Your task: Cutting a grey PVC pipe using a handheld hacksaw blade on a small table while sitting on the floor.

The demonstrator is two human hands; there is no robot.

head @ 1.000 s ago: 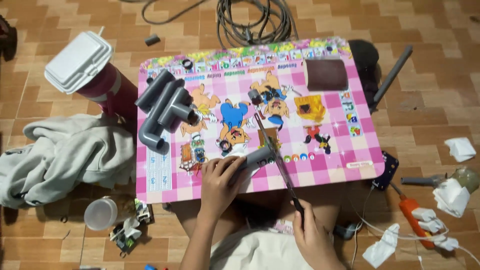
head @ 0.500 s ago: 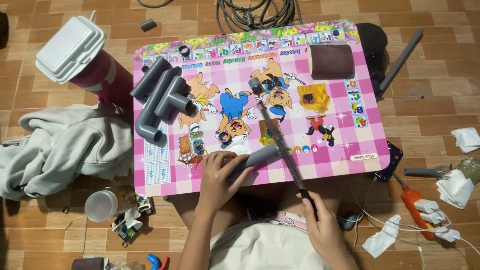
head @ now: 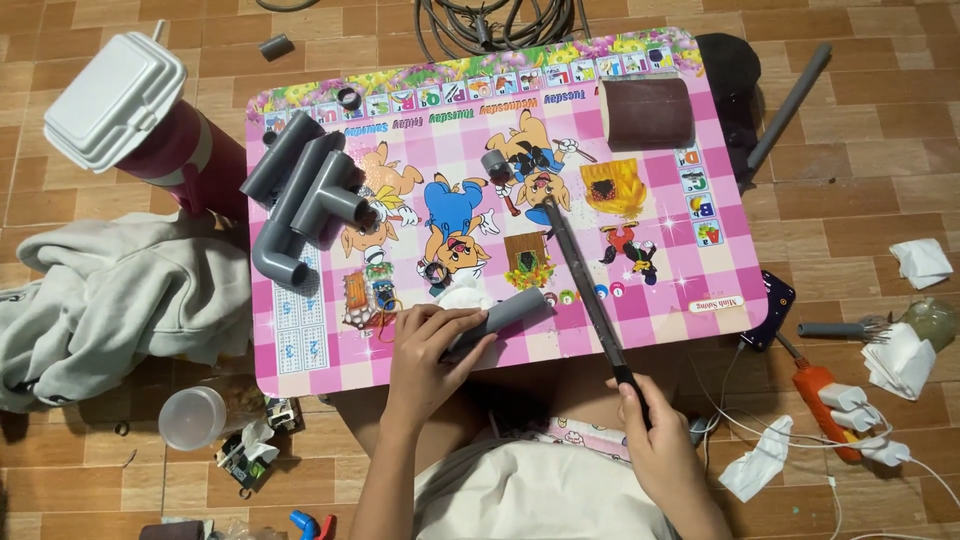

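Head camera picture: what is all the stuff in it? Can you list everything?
table: one, pink, cartoon pictures, centre
pipe piece: one, grey, near table edge
long tool: one, dark, slanting across table
pipe fittings: a cluster, grey, table's left
sandpaper roll: one, brown, table's far right
foam box: one, white, far left
cloth: one, grey, floor left
plastic cup: one, clear, floor
left hand: on the pipe piece
right hand: gripping the long tool

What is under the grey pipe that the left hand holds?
The grey pipe lies on the pink table, pressed down by the left hand. A bit of white paper shows beside it. The hand covers the pipe's near end.
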